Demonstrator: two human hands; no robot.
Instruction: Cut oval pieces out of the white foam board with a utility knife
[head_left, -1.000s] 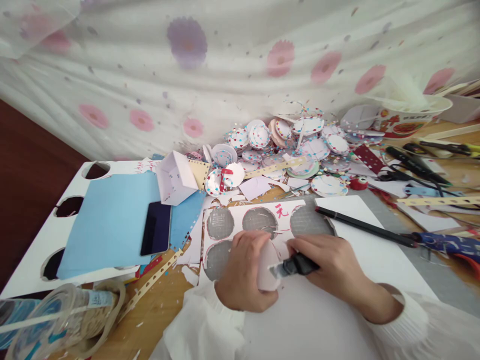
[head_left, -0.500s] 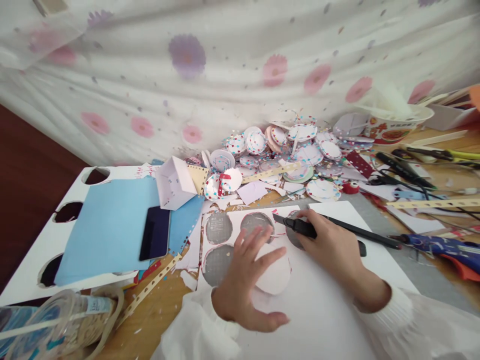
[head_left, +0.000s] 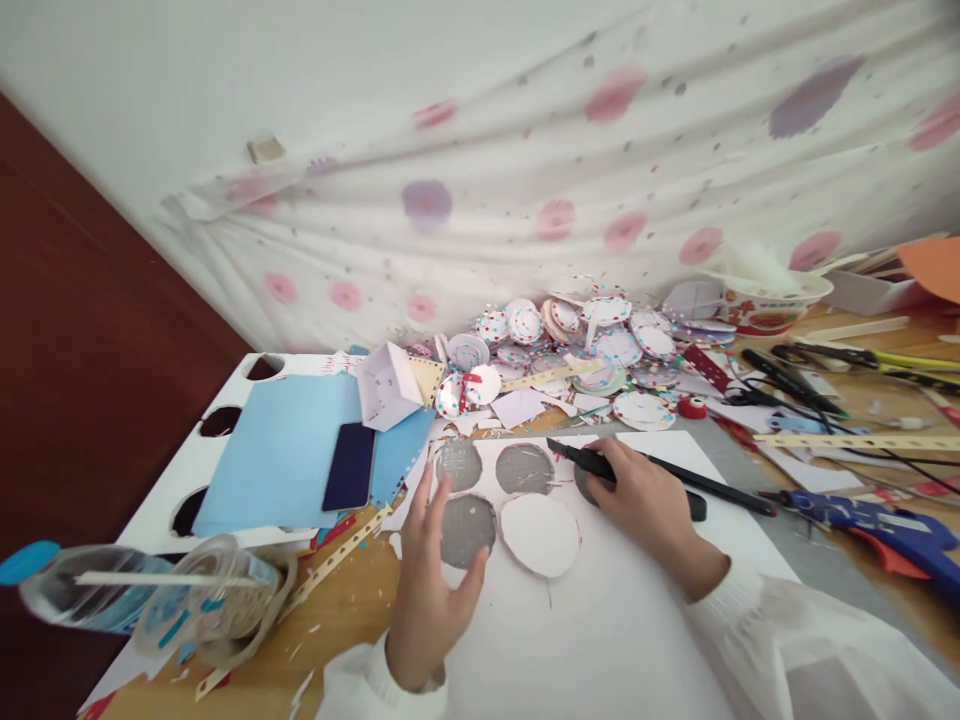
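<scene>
My left hand (head_left: pixel 430 585) hovers open, fingers spread, over the left edge of a white sheet (head_left: pixel 600 620) with several round holes cut in it. A cut white paper disc (head_left: pixel 540 535) lies loose on the sheet just right of that hand. My right hand (head_left: pixel 646 497) rests on the sheet's far side, closed round a black craft knife (head_left: pixel 585 462) whose blade points left. A long black pen (head_left: pixel 720 490) lies beside that hand.
A heap of dotted paper discs (head_left: pixel 570 340) lies at the back by a flowered cloth (head_left: pixel 525 200). Left are a blue sheet (head_left: pixel 277 450), a dark phone (head_left: pixel 349 480), a white holed board (head_left: pixel 187 470) and tape rolls (head_left: pixel 202 600). A blue glue gun (head_left: pixel 870 515), scissors and a bowl (head_left: pixel 765 305) sit right.
My left hand lifted off the paper disc and moved left, leaving the disc flat on the sheet. My right hand carried the knife from the disc to the sheet's far side. The camera tilted up.
</scene>
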